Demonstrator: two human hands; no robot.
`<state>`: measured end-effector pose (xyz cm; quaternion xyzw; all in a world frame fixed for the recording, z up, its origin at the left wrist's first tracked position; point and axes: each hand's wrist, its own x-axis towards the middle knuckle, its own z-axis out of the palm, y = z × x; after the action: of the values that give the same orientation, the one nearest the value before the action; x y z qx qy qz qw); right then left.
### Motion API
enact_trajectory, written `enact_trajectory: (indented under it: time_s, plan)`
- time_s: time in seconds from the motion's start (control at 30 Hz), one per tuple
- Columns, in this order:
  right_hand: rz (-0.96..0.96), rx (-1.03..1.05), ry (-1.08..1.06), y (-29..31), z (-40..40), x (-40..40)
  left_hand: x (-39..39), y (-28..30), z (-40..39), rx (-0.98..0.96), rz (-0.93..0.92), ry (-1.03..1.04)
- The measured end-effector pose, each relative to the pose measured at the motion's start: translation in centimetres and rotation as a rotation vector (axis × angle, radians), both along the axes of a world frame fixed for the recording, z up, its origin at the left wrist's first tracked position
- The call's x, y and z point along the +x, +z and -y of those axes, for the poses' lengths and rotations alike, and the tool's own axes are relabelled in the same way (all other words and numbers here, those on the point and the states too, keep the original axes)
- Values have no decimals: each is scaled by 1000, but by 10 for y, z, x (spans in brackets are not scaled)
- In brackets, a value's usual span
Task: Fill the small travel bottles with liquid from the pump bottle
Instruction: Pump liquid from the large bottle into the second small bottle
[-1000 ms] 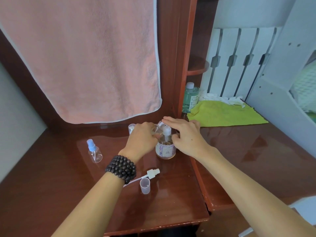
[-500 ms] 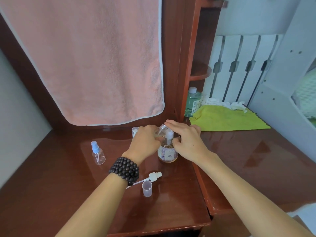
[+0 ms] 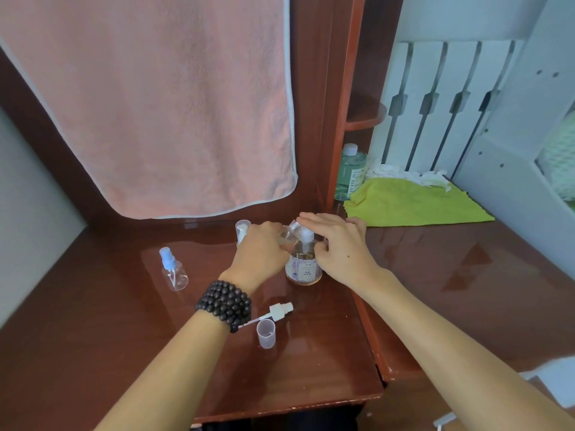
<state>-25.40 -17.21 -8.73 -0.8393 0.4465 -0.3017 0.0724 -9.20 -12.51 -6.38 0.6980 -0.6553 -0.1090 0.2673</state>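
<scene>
a pink towel (image 3: pixel 149 104) hangs over the back of the dark red wooden desk (image 3: pixel 93 353), its lower edge just above the work. to the right a green bottle (image 3: pixel 350 171) with a white cap stands behind a yellow-green cloth (image 3: pixel 413 203), with crumpled white tissue (image 3: pixel 404 175) beside it.

near the back of the desk stands one pump bottle (image 3: pixel 303 267) with a label. the right hand (image 3: pixel 337 247) lies over its white pump head, fingers stretched flat, thumb against the bottle's side. the left hand (image 3: pixel 259 253), a dark bead bracelet (image 3: pixel 225 304) on its wrist, grips a small clear travel bottle (image 3: pixel 291 233) tilted with its open neck by the pump.

small bottles in view count three: the held one, a blue-topped spray bottle (image 3: pixel 172 270) standing well to the left, and another white-topped bottle (image 3: pixel 242 230) mostly hidden behind the left hand. one loose spray head (image 3: pixel 278 311) with its tube lies near one clear cap (image 3: pixel 266 332).

whether liquid is flowing cannot be made out.
</scene>
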Motion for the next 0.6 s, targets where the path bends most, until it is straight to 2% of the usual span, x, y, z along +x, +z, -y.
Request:
enact_trajectory:
  time_s: [0.13,0.3,0.6]
  plan:
    - [20,16,27,15,1,-1,2,6,0,-38,-31,-22]
    - [-6,0,38,19,1,0,5,11,1,-66,20,-32]
    - [3,26,1,5,1,0,2,3,2,-10,30,-22]
